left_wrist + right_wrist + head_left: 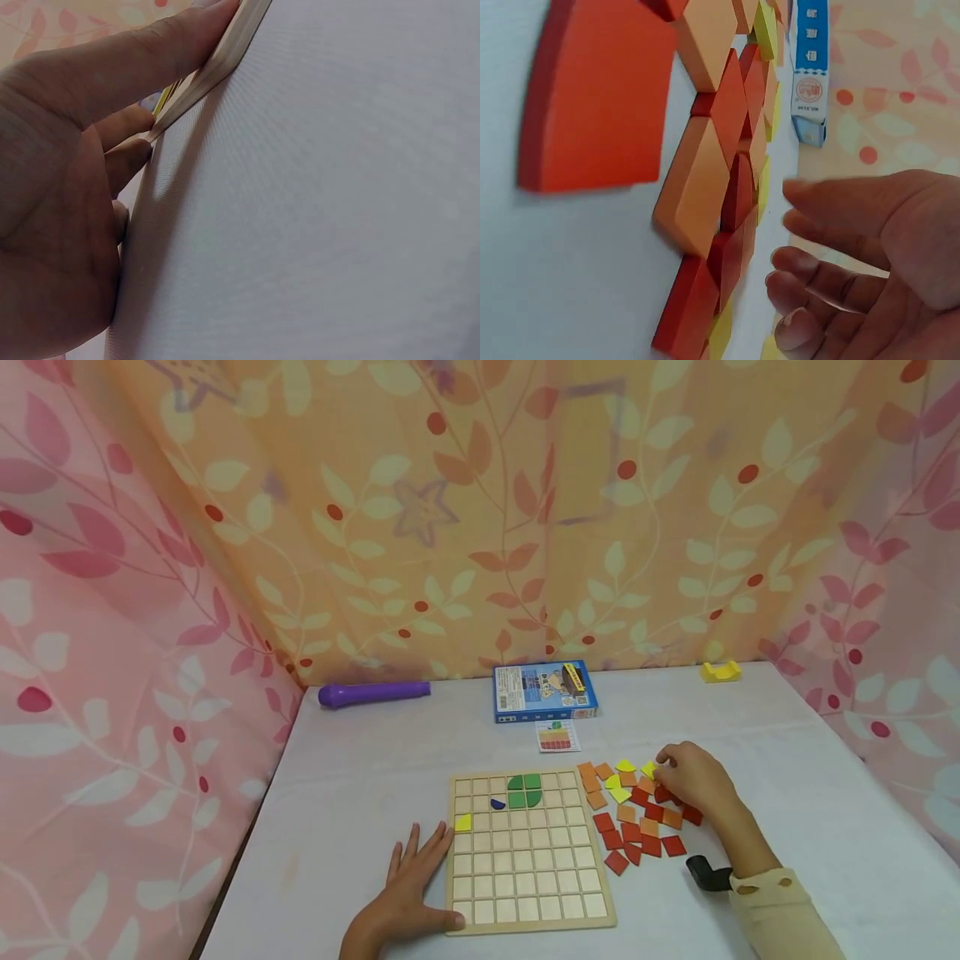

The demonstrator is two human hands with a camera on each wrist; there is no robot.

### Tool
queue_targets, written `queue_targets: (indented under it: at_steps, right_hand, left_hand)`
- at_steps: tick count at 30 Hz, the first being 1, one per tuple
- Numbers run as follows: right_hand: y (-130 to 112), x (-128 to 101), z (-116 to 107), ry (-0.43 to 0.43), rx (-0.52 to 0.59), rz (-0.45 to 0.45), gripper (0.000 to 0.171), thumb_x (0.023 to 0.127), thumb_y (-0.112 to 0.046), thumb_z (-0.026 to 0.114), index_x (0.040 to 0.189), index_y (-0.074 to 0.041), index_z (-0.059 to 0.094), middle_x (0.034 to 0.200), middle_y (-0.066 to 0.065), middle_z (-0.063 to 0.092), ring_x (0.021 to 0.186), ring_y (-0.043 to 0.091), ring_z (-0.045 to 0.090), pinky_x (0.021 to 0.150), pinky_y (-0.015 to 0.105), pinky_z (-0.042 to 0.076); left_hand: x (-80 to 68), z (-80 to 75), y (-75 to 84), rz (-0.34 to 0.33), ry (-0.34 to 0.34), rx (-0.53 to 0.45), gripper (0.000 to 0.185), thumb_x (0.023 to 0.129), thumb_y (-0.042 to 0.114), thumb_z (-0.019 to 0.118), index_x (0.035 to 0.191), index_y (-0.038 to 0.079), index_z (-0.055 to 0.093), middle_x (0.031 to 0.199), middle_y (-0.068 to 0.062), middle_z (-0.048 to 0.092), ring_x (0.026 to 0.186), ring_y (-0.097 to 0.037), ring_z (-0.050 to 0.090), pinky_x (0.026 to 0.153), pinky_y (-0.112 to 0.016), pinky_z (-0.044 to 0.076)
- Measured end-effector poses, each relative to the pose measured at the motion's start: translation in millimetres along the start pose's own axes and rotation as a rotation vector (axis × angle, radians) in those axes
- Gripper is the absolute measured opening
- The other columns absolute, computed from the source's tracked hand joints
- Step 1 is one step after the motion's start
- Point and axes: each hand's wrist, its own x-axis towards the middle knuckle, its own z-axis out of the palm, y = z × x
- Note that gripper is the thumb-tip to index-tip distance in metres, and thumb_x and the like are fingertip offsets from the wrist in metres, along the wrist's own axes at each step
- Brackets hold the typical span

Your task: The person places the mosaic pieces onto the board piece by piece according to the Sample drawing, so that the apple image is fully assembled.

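A wooden grid board lies on the white table. On it sit green tiles, a dark blue half-round tile and a yellow square tile. My left hand is spread at the board's left side, thumb on the near left corner; the left wrist view shows the thumb at the board's edge. Over the far side of the loose tiles, my right hand has its fingertips close to a yellow tile. In the right wrist view the bent fingers show nothing between them.
Loose red tiles and orange tiles lie right of the board. Behind it are a pattern card, a blue box and a purple microphone-shaped object. A yellow holder stands far right, before patterned curtains.
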Motion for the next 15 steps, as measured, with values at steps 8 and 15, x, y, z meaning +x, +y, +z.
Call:
queue_targets:
  at_steps: [8, 15]
  right_hand:
    - [-4.9, 8.3, 8.9, -0.006, -0.03, 0.019, 0.028, 0.087, -0.015, 0.076, 0.103, 0.008, 0.069, 0.091, 0.017, 0.064, 0.078, 0.029, 0.056, 0.076, 0.049, 0.054]
    - [-9.8, 7.6, 12.3, -0.011, 0.054, -0.007, 0.023, 0.088, -0.007, 0.071, 0.107, 0.003, 0.06, 0.087, 0.015, 0.063, 0.069, 0.024, 0.054, 0.06, 0.035, 0.052]
  left_hand:
    - [0.3, 0.1, 0.1, 0.013, -0.001, -0.007, 0.12, 0.064, 0.056, 0.087, 0.161, 0.021, 0.026, 0.166, -0.003, 0.018, 0.151, -0.038, -0.012, 0.114, -0.062, -0.012]
    - [-0.5, -1.0, 1.2, -0.003, -0.002, -0.005, 0.12, 0.064, 0.055, 0.088, 0.161, 0.022, 0.026, 0.166, -0.002, 0.017, 0.151, -0.037, -0.012, 0.114, -0.062, -0.012]
